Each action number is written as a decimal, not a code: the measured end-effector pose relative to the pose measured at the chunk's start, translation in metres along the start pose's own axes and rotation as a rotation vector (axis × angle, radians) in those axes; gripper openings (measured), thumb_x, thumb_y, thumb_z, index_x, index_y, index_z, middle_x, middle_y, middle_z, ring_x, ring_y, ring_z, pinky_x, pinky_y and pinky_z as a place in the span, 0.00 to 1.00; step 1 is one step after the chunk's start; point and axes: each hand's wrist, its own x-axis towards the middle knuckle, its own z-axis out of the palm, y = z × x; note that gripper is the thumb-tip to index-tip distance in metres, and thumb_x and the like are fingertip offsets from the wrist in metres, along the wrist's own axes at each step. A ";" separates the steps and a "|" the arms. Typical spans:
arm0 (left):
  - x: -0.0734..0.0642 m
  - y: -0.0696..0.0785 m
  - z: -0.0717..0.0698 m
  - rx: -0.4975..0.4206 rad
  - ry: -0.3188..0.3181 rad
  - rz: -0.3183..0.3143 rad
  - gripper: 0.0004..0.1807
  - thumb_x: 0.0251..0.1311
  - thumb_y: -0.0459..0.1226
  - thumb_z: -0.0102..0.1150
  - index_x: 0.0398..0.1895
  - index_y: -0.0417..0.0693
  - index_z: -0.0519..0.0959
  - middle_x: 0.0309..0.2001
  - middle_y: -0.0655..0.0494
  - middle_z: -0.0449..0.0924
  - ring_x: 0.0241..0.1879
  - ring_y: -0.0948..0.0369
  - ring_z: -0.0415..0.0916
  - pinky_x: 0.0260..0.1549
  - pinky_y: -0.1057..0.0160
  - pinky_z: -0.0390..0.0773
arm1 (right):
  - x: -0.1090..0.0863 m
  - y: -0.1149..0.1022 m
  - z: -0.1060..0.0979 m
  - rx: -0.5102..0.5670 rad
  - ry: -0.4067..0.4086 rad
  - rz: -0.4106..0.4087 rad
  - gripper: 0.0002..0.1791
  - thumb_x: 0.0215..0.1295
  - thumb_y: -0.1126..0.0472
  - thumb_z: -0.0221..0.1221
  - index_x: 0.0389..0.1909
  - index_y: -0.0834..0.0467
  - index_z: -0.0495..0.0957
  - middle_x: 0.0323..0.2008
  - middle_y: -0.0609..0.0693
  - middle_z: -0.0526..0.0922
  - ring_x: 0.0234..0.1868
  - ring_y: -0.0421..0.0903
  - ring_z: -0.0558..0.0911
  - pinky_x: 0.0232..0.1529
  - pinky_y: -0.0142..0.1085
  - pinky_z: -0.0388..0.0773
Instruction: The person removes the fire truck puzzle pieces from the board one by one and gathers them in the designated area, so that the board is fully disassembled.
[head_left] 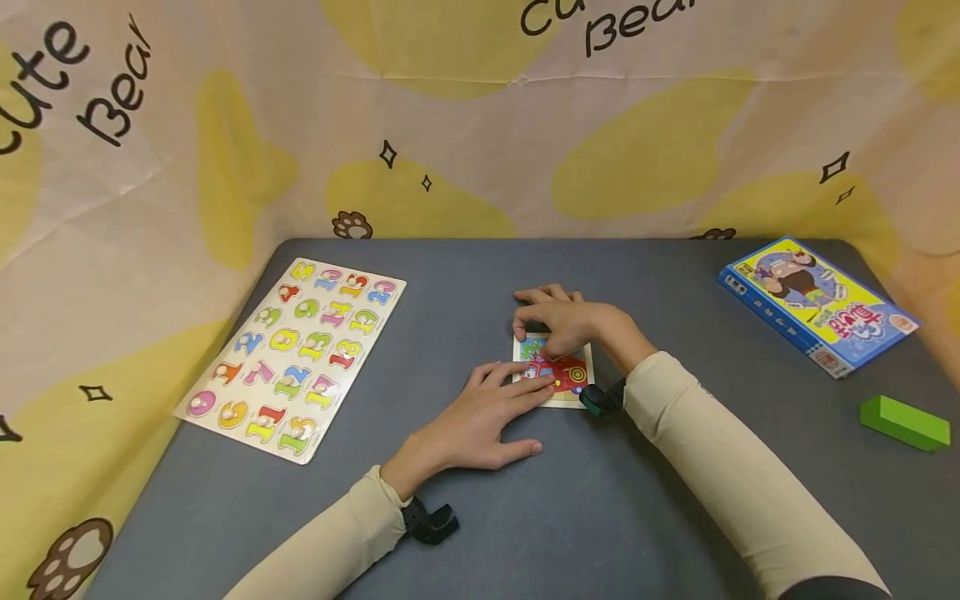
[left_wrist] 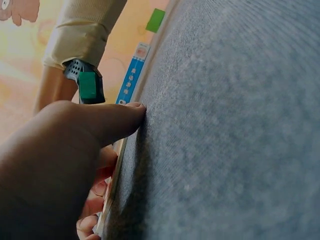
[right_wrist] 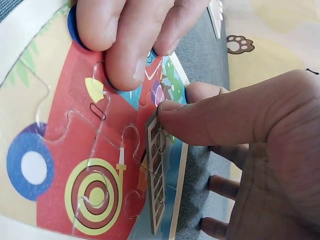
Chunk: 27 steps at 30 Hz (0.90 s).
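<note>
Puzzle (head_left: 567, 372) flat on table (head_left: 600, 517), mid. Left hand (head_left: 480, 421) fingers straight, on top. Right hand (head_left: 566, 321) half-curled, thumb on puzzle; can't tell if pinching. Likely light, stiff; take by edges.

Under your right grip (head_left: 564, 323), you see a red, blue and cream puzzle (head_left: 568, 367); farther right, a green block (head_left: 905, 422); around, grey counter (head_left: 450, 292).

And now the bare left hand (head_left: 483, 425) is held palm-down, thumb (head_left: 520, 451) splayed, while the bare right hand (head_left: 566, 323) is arched, index finger (head_left: 525, 313) bent.
</note>
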 end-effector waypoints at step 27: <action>0.002 0.011 -0.011 0.062 -0.112 -0.061 0.43 0.63 0.60 0.61 0.78 0.55 0.63 0.79 0.62 0.61 0.79 0.52 0.53 0.71 0.44 0.56 | -0.001 0.006 0.000 0.016 0.002 -0.025 0.15 0.57 0.65 0.65 0.42 0.45 0.77 0.82 0.57 0.46 0.80 0.64 0.41 0.70 0.74 0.39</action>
